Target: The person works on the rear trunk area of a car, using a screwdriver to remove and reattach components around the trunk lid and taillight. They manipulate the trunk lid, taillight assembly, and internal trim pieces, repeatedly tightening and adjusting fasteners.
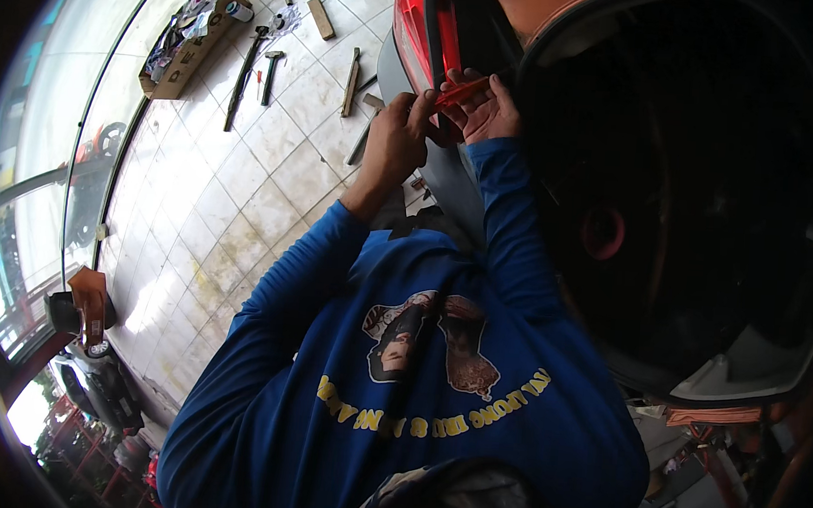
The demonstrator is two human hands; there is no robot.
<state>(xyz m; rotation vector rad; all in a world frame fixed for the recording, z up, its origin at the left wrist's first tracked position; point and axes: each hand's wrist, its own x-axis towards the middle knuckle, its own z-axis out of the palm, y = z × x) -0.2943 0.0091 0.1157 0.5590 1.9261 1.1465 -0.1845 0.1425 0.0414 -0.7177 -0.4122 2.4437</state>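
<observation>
At the top centre, both of my hands are raised in front of a red tail light point(418, 36) on a vehicle's rear corner. Between them is a slim red stick-like piece point(465, 92); its exact kind is too small to make out. My left hand point(400, 140) is closed, with thumb and forefinger pinching the piece's left end. The palm of my right hand point(489, 119) is turned up, its thumb and fingers around the other end. A dark strip point(432, 32) runs down beside the lamp. Grey bodywork point(452, 187) lies just below my hands.
On the tiled floor point(272, 162) to the left lie a hammer point(270, 76), a long dark bar point(243, 81), a chisel-like tool point(351, 83) and a wooden block point(321, 19). Farther left stands a cardboard box point(191, 55) of odds and ends. A black-edged dark opening point(681, 178) fills the right.
</observation>
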